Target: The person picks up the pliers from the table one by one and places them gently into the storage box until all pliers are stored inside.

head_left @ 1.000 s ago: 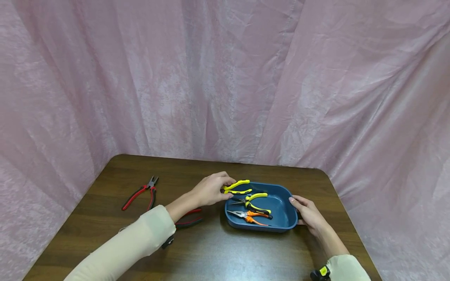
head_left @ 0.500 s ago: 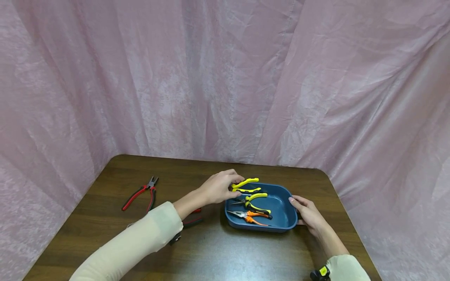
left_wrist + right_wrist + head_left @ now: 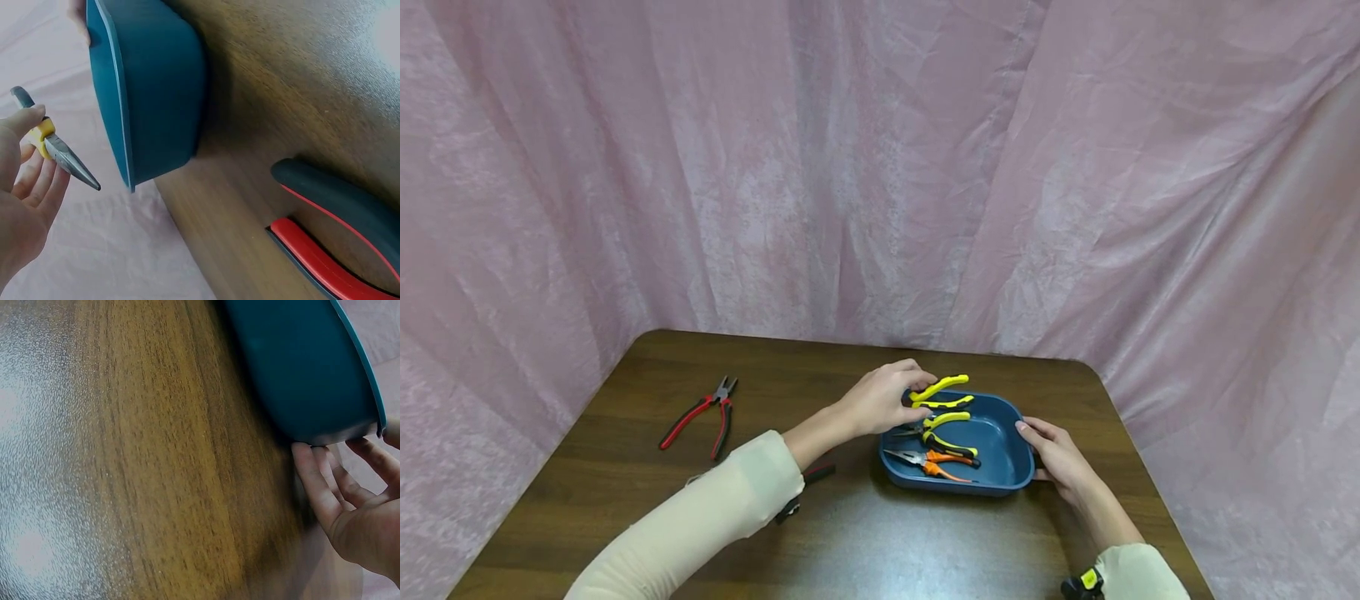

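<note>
My left hand [image 3: 883,400] pinches yellow-and-black long-nose pliers [image 3: 943,392] over the far left part of a blue tray [image 3: 1003,479]. In the left wrist view, the metal nose of the long-nose pliers [image 3: 69,159] points down, outside the tray wall [image 3: 159,94]. Inside the tray lie another yellow-and-black pair of pliers [image 3: 951,436] and, nearer me, orange-and-black long-nose pliers [image 3: 936,461]. At the tray's right end my right hand [image 3: 1060,458] holds on, thumb over the rim. The right wrist view shows its fingers [image 3: 319,487] against the outer wall.
Red-and-black pliers [image 3: 718,404] lie spread on the left of the wooden table [image 3: 880,550]. Another red-and-black pair of pliers [image 3: 337,219] lies left of the tray, mostly hidden by my left arm in the head view. A pink curtain [image 3: 880,167] hangs behind.
My left hand has moved right with the long-nose pliers, from the tray's left edge to further over it. The right hand and the tray have stayed put.
</note>
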{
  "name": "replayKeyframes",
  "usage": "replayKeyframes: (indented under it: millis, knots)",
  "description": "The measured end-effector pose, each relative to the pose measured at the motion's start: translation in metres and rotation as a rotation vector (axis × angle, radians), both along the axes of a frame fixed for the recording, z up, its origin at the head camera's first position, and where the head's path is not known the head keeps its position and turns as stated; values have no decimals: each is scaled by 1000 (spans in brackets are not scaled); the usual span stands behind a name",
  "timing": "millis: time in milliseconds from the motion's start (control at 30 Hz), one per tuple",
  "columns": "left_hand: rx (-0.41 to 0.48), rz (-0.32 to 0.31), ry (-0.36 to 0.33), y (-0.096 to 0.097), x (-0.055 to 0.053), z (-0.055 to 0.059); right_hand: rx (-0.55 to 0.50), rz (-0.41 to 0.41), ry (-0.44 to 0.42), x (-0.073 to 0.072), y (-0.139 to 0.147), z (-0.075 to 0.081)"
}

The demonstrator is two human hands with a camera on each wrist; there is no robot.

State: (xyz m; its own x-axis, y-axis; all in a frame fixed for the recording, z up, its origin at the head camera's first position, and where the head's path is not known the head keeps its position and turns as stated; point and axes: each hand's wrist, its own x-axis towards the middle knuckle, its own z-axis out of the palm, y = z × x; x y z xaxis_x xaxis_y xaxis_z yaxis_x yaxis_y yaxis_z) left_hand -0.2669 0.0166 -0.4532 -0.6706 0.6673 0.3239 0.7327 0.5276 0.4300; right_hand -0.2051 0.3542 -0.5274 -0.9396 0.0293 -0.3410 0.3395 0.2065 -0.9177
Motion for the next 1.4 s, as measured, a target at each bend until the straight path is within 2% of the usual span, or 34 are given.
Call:
replayKeyframes:
  millis: [300, 533, 733, 933, 1133, 1400]
  knots:
    - [68, -40, -32, 8, 0, -2, -1, 8, -2, -1, 1, -1]
    - [117, -60, -111, 13, 4, -5, 1, 3, -4, -1, 0, -2]
    - [137, -82, -150, 16, 6, -10, -4, 13, -3, -1, -1, 1]
    - [60, -137, -125, 17, 11, -15, -2, 8, -17, -1, -1, 3]
    - [-2, -157, -143, 20, 13, -16, -11, 4, -10, 0, -2, 2]
    - [-138, -187, -89, 25, 20, -27, -11, 1, -7, 2, -2, 2]
